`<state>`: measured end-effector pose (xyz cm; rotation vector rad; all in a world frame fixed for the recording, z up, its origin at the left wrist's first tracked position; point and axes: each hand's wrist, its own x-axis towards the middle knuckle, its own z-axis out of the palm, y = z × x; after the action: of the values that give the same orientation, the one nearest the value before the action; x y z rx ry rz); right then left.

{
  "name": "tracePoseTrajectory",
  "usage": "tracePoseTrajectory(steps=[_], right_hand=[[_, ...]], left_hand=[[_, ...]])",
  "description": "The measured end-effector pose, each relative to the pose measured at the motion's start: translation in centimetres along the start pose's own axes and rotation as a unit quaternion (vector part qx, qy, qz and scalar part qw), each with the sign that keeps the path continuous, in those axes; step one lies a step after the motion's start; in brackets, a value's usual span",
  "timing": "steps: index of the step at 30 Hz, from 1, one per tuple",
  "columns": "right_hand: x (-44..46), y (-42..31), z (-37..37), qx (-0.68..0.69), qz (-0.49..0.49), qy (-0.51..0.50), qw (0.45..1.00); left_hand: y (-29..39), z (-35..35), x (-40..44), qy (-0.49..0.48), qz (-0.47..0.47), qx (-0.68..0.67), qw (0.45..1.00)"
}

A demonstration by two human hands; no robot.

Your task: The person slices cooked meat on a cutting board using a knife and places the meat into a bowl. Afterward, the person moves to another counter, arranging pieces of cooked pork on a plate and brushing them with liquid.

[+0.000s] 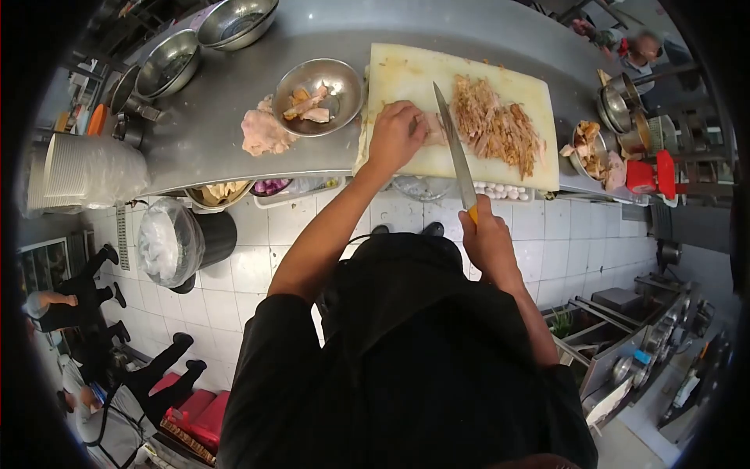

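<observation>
My right hand (488, 238) is closed around the yellow handle of a long kitchen knife (458, 152), its blade pointing away across a white cutting board (406, 69). Left of the blade, my left hand (397, 139) has its fingers curled over a pale piece of meat (435, 130), holding it against the board. The fingertips are partly hidden. Right of the knife lies a spread pile of chopped cooked meat (494, 125). A steel bowl (346, 76) with a few meat pieces (307, 104) stands left of the board, beside a pale, skin-like lump (262, 129).
More steel bowls (169, 64) stand at the back left, and stacked plastic containers (94, 168) at the left end. Right of the board is another bowl of meat (591, 152) near a red object (655, 175). A lined bin (168, 242) stands below; other people (148, 375) are at lower left.
</observation>
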<state>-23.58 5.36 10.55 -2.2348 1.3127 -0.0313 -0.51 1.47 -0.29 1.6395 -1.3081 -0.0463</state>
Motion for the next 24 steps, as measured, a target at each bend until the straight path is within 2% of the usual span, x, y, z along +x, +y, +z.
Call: tracePoseTrajectory(steps=[2,8,10,14,16,19,20,22,24], right_hand=[[0.6,-0.3,-0.1,-0.01,-0.013,0.006,1.0],[6.1,-0.6,0.1,-0.001,-0.041,0.015,0.999],[7.9,-0.8,0.1,-0.003,-0.036,-0.02,0.999],[9.7,-0.3,1.5,0.006,-0.045,-0.023,0.999],[11.1,-0.1,2.9,-0.006,-0.055,0.014,0.998],[13.9,0.1,2.3,0.033,-0.086,-0.021,0.996],[14.1,0.2,1.7,0.031,-0.086,-0.014,0.996],[13.9,-1.5,-0.3,0.074,-0.003,-0.083,0.994],[13.6,-1.4,-0.3,0.043,-0.035,-0.052,0.997]], left_hand=[[0.0,0.2,0.8,0.013,-0.007,-0.012,1.0],[-0.3,1.0,1.1,-0.024,0.013,0.004,1.0],[-0.2,0.8,1.1,-0.026,0.009,-0.001,1.0],[-0.2,0.4,1.2,-0.056,0.01,0.006,0.998],[-0.4,0.4,1.1,-0.053,0.032,-0.005,0.998],[-0.5,0.6,1.2,-0.063,0.038,-0.001,0.997],[-0.5,0.7,1.4,-0.06,0.044,-0.003,0.997],[-0.5,0.4,1.3,-0.071,0.032,-0.004,0.997],[-0.4,0.3,1.3,-0.046,0.01,-0.021,0.999]])
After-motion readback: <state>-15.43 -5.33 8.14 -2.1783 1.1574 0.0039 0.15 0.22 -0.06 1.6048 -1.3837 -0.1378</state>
